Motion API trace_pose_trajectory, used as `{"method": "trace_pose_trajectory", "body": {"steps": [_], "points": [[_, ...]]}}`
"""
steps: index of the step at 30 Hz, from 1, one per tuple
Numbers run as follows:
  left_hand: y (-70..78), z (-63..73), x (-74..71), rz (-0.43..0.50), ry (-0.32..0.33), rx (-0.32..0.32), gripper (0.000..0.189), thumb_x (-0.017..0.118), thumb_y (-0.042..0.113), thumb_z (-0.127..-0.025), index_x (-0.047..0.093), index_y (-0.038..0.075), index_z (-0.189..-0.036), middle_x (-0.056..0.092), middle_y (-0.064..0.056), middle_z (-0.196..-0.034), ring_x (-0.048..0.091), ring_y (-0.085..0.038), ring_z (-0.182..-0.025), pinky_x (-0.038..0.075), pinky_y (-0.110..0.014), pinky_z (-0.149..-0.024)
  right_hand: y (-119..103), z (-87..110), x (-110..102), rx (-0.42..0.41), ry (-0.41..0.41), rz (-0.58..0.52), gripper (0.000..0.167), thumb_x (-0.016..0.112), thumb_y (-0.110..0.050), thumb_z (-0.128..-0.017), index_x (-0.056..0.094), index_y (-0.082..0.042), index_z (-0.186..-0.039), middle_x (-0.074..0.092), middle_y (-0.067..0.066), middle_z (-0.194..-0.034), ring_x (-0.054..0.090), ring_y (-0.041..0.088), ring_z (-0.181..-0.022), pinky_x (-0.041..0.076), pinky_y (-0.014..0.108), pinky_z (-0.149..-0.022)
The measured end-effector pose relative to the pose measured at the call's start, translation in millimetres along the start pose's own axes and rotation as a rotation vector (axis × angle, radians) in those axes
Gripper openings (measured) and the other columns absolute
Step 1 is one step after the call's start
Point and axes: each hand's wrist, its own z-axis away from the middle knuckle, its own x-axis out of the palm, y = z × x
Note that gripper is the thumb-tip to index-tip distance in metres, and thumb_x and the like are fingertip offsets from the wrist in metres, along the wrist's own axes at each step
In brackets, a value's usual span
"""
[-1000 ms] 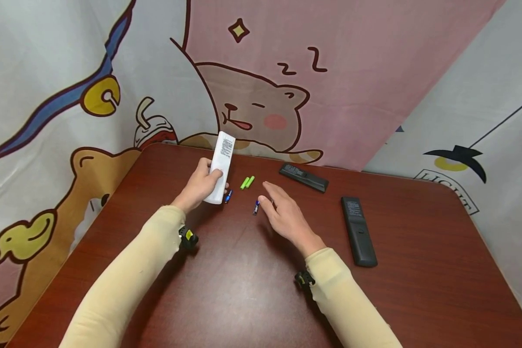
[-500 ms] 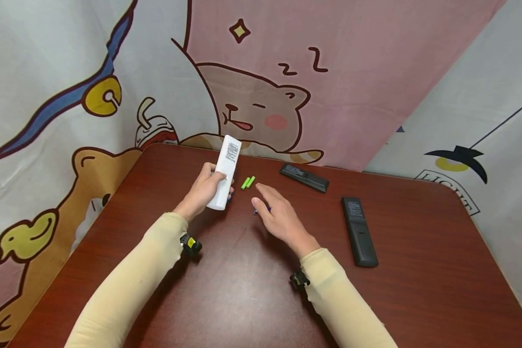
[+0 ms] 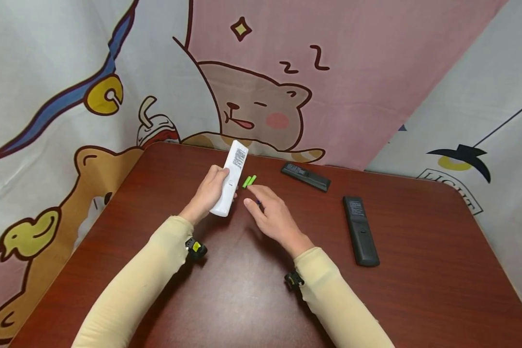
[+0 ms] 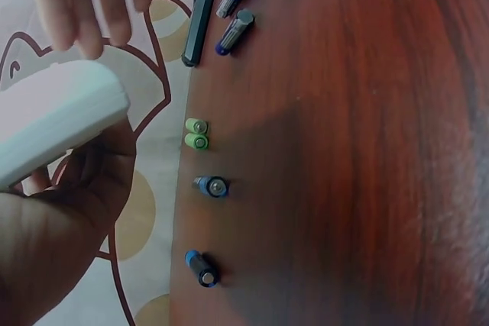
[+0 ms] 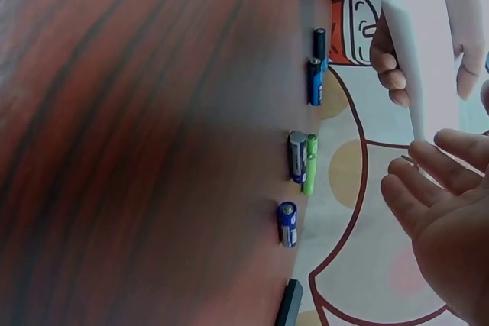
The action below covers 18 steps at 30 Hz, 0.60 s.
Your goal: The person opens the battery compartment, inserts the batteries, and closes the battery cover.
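Observation:
My left hand [image 3: 208,193] grips a white remote control [image 3: 235,176] above the table, thumb lying on its printed back. Just to the right, my right hand [image 3: 274,217] hovers with relaxed fingers and holds nothing. In the right wrist view its fingertips [image 5: 419,150] overlap the remote's end. Beyond them, two green batteries [image 3: 249,181] lie side by side on the table. The left wrist view also shows two blue-and-black batteries [image 4: 203,269] and two dark blue-and-silver ones [image 4: 235,32] on the wood. From the head, the hands mostly hide these.
One black remote control [image 3: 305,177] lies face down near the table's back edge. A second black remote [image 3: 360,231] lies on the right side. Behind the brown table [image 3: 426,251] hangs a cartoon-printed cloth [image 3: 356,96].
The left hand has brought the white remote to the right and closer to the person. My right hand has moved left toward it, now covering most of the dark blue batteries.

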Motion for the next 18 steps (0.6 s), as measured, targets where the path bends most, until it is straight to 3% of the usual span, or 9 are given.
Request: {"method": "trace_pose_trajectory", "body": {"steps": [6, 12, 18], "points": [[-1.0, 1.3, 4.1, -0.007, 0.051, 0.027, 0.027, 0.033, 0.030, -0.111, 0.043, 0.004, -0.109, 0.063, -0.015, -0.086, 0.064, -0.017, -0.063, 0.053, -0.029, -0.058, -5, -3.5, 4, -0.075, 0.027, 0.002, 0.043, 0.061, -0.021, -0.104, 0.059, -0.002, -0.142, 0.059, 0.018, -0.143, 0.057, 0.030, -0.133, 0.045, 0.048, -0.111], [-2.5, 2.0, 9.3, -0.026, 0.056, 0.047, 0.028, 0.034, 0.029, -0.110, 0.043, 0.003, -0.108, 0.061, -0.015, -0.087, 0.064, -0.017, -0.064, 0.053, -0.029, -0.060, -8, -6.1, 7, -0.068, 0.020, 0.002, 0.042, 0.062, -0.021, -0.104, 0.060, -0.003, -0.142, 0.060, 0.013, -0.139, 0.058, 0.027, -0.129, 0.047, 0.047, -0.107], [-3.6, 3.3, 11.8, -0.109, 0.097, 0.082, 0.029, 0.036, 0.030, -0.109, 0.047, 0.003, -0.106, 0.059, -0.015, -0.092, 0.060, -0.015, -0.073, 0.049, -0.030, -0.069, -9, -7.6, 12, -0.096, 0.039, -0.001, 0.041, 0.065, -0.019, -0.102, 0.062, -0.004, -0.140, 0.060, 0.014, -0.133, 0.060, 0.027, -0.121, 0.051, 0.046, -0.100]]}}
